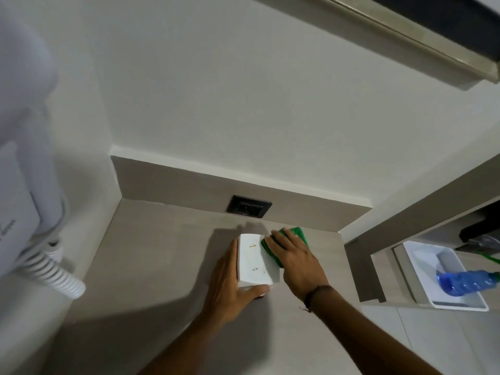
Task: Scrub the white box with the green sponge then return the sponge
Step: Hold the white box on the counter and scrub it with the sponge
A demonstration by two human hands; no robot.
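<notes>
The white box [253,259] stands on the grey counter [151,266], its top face marked with small brown stains. My left hand [230,285] grips it from the left side and the near end, thumb along the front. My right hand [293,257] lies flat on the green sponge [297,234], pressing it against the box's right edge. Much of the sponge is hidden under my fingers.
A black socket plate [249,206] sits in the low backsplash just behind the box. A white wall-mounted hair dryer [24,169] with a coiled cord [58,274] hangs at the left. At the right, a white tray [443,277] holds a blue bottle [468,281].
</notes>
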